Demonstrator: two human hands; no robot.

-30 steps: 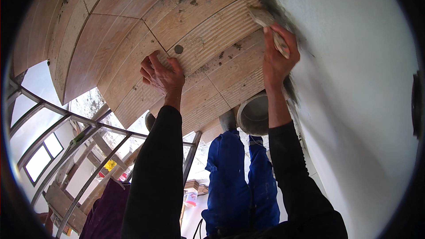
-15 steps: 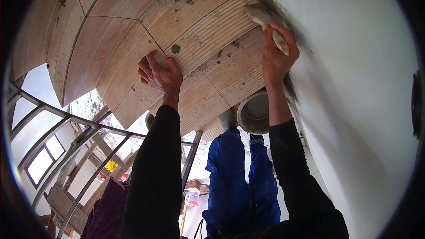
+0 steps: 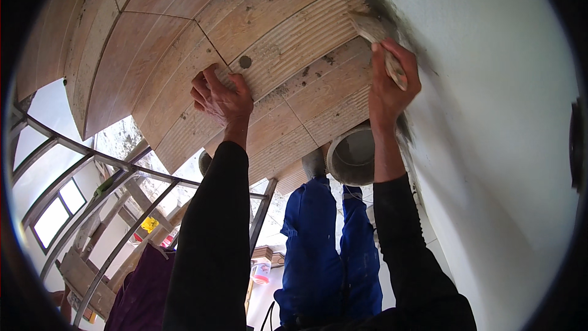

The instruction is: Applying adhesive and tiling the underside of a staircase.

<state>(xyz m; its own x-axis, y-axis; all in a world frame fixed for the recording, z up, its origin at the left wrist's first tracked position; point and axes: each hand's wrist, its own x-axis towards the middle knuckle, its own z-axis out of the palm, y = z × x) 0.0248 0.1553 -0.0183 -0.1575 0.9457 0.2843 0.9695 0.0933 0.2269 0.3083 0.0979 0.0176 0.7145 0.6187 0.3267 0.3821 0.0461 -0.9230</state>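
Note:
My right hand (image 3: 393, 83) is closed around the pale wooden handle of what looks like a flat brush (image 3: 369, 26). The brush's far end is over the stair tiles, close to the wall. Wood-look tiles (image 3: 331, 76) with ribbed edge strips cover the steps and carry grey mortar spots. My left hand (image 3: 222, 95) leans on a tiled step (image 3: 162, 89), by a tile joint. Its fingers are bent, with the thumb apart, and I see nothing held in it. Just beside that hand is a round grey mortar blob (image 3: 245, 62).
A grey bucket (image 3: 351, 158) stands by the wall, close to my blue-trousered legs (image 3: 312, 239) and a grey boot (image 3: 314, 164). The pale wall (image 3: 478, 129) borders the right side. A metal railing (image 3: 116, 159) curves along the left, with wooden boards (image 3: 86, 282) beyond it.
My right hand and the brush have shifted slightly right and toward me, staying near the wall. My left hand keeps its place on the step.

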